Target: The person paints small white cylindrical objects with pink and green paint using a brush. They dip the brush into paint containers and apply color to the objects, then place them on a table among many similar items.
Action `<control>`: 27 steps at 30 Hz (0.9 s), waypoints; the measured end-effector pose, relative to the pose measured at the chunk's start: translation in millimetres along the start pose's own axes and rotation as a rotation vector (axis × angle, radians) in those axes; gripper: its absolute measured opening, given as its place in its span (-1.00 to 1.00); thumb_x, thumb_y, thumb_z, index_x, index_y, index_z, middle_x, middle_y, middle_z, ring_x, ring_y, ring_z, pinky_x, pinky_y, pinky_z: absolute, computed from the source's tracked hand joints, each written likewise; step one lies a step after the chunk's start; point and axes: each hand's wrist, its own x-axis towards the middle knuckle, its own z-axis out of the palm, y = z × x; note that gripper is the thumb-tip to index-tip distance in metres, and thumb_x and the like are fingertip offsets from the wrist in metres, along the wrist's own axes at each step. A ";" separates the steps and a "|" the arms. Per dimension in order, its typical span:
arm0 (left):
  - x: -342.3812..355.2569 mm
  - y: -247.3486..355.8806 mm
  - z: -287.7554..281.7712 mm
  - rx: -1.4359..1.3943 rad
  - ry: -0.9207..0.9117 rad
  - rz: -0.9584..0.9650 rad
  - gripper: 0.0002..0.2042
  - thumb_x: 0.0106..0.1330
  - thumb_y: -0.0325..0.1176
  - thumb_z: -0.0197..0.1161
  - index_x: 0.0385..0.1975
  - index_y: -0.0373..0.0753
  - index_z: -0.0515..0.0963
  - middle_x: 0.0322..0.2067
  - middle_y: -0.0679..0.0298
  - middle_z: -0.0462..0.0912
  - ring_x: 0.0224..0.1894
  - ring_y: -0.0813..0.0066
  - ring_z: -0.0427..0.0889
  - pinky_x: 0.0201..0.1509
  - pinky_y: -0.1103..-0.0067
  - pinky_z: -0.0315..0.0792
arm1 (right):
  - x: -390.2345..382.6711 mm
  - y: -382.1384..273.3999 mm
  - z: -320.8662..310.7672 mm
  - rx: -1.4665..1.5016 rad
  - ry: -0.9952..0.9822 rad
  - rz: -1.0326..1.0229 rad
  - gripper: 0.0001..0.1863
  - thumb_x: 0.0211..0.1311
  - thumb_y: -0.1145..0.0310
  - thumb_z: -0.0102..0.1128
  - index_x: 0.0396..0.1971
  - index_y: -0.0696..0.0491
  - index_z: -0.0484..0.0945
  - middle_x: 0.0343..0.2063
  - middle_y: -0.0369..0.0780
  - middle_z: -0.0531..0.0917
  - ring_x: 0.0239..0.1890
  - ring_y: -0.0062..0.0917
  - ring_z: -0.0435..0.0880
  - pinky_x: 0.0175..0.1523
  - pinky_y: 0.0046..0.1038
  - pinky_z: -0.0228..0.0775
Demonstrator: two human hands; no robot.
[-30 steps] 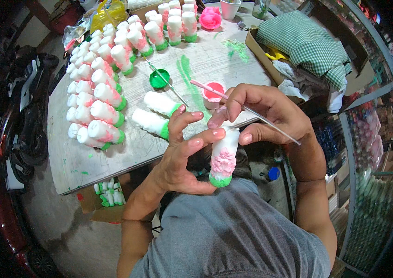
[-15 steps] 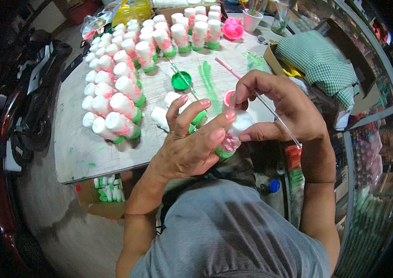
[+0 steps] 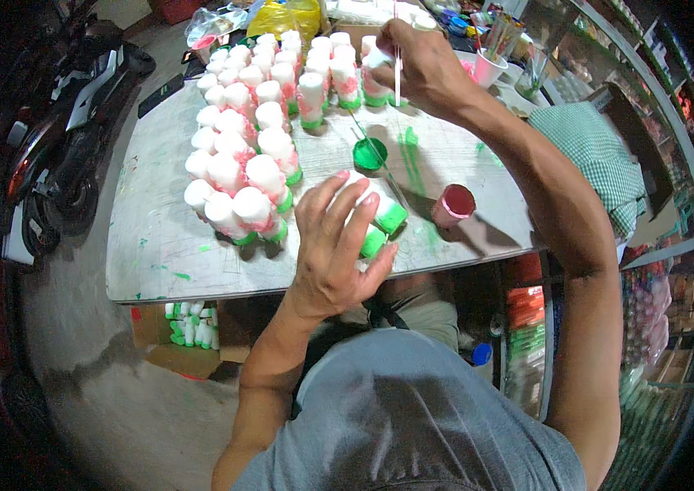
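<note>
My right hand reaches to the far side of the table, closed on a white painted cylinder with a thin paintbrush upright in the same grip. The cylinder is at the right end of the back row; my fingers partly hide it. My left hand is open, fingers apart and curved over white cylinders with green bases lying near the front edge. Whether it touches them is unclear. Several standing cylinders with white tops, pink middles and green bases fill the table's left and back.
A green paint cap has a thin stick across it. A pink-stained cup stands to the right. Further back is a white cup of brushes. A checked cloth lies at right; a box of green-and-white pieces sits below the table.
My right hand has carried the painted cylinder and brush from in front of me to the back row. My left hand has come off that cylinder and lowered toward the lying ones.
</note>
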 end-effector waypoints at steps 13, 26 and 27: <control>-7.1 -4.1 -10.9 -0.171 -0.028 0.036 -0.35 0.04 -0.41 0.52 0.19 -0.26 0.43 0.06 0.05 0.59 0.08 0.01 0.60 0.13 0.11 0.47 | 0.1 6.5 77.3 0.098 -0.190 0.063 -0.58 0.29 0.25 0.41 -0.11 0.22 0.41 -0.33 0.04 0.66 -0.26 -0.07 0.68 -0.13 -0.13 0.49; -14.1 3.5 -5.0 0.130 -0.223 -0.439 0.28 -0.20 0.02 0.68 0.45 -0.52 0.01 0.21 -0.27 0.34 0.25 -0.23 0.33 0.35 0.02 0.21 | 5.3 -7.8 53.9 -0.062 -0.271 0.106 -0.48 0.25 0.09 0.41 -0.06 0.25 0.57 -0.26 0.07 0.71 -0.21 -0.07 0.72 -0.07 -0.11 0.53; -16.9 2.7 0.1 0.132 -0.195 -0.437 0.27 -0.20 0.01 0.68 0.45 -0.52 0.01 0.20 -0.27 0.34 0.25 -0.23 0.33 0.35 0.03 0.21 | 6.3 -16.1 44.9 -0.082 -0.293 0.151 -0.44 0.23 0.06 0.42 -0.04 0.25 0.58 -0.24 0.07 0.72 -0.19 -0.06 0.73 -0.04 -0.12 0.54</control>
